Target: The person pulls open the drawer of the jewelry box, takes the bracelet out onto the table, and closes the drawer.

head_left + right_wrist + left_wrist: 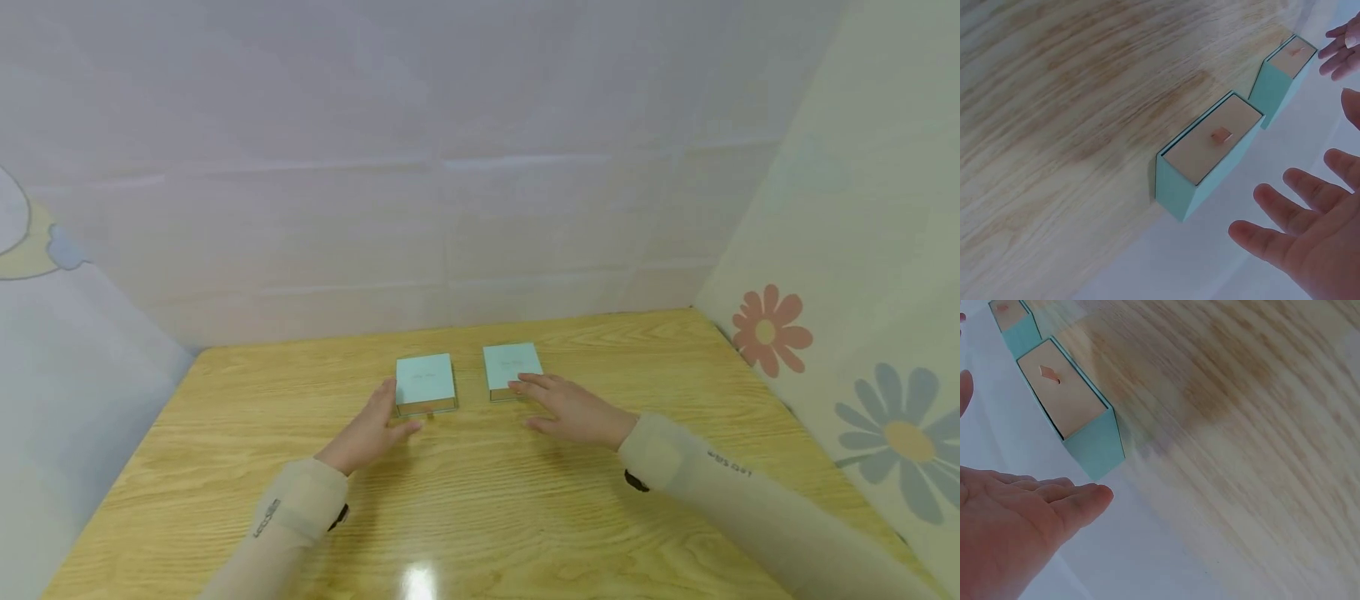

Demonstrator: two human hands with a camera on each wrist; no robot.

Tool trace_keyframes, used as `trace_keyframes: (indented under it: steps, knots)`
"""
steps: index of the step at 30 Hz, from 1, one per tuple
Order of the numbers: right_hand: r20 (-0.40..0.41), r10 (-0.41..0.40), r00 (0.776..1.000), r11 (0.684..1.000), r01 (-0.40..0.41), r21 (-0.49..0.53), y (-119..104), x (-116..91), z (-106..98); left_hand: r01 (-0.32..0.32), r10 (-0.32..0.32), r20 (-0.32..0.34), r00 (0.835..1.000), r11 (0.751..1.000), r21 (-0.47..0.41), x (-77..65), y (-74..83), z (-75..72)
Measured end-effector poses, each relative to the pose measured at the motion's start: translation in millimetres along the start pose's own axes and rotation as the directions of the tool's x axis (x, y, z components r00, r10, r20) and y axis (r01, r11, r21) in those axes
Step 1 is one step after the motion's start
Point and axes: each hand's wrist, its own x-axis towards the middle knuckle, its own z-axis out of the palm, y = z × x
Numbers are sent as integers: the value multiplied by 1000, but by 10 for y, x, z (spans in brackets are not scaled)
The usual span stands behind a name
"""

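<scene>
Two small mint-green drawer boxes lie side by side on the wooden table, with tan drawer fronts and a little ribbon tab on each. Beside the left box is my left hand, fingers extended along its left side; whether they touch it I cannot tell. In the left wrist view that box stands just past the fingertips. My right hand hovers by the front right corner of the right box, fingers spread. The right wrist view shows a gap between the fingers and this box. Neither hand holds anything.
The wooden table reaches back to a pale cloth wall. A flower-printed sheet borders the right side, and another printed sheet the left. Light glares off the table near its front.
</scene>
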Motion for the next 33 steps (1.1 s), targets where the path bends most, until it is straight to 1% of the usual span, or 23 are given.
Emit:
trace_keyframes:
  steps: [4,6,9,13,16,19,24,29,33]
  knots:
    - [-3,15,1000,999,-15,38,9,11,33,-38,36,-22,999,995,-95,35,-20,28]
    - [-9,18,1000,999,-18,43,15,20,53,-41,38,-22,999,990,-135,42,-23,37]
    - [-12,24,1000,997,-23,68,15,36,77,-7,5,-15,1000,987,-160,42,-31,36]
    - [-14,35,999,994,-33,100,16,58,110,93,-93,4,996,987,-135,34,-40,16]
    - [-18,44,999,992,-42,120,17,68,133,137,-136,14,991,981,-137,47,-53,4]
    - [-26,49,998,988,-45,146,13,82,155,159,-159,13,987,974,-160,67,-74,-2]
    - [-47,49,998,983,-40,177,-15,128,190,195,-199,6,980,954,-226,88,-110,-18]
    - [-67,76,995,970,-58,235,-42,158,227,192,-207,-13,978,927,-323,109,-113,-17]
    - [-62,108,992,947,-83,311,-63,172,269,190,-218,-35,975,909,-371,119,-90,10]
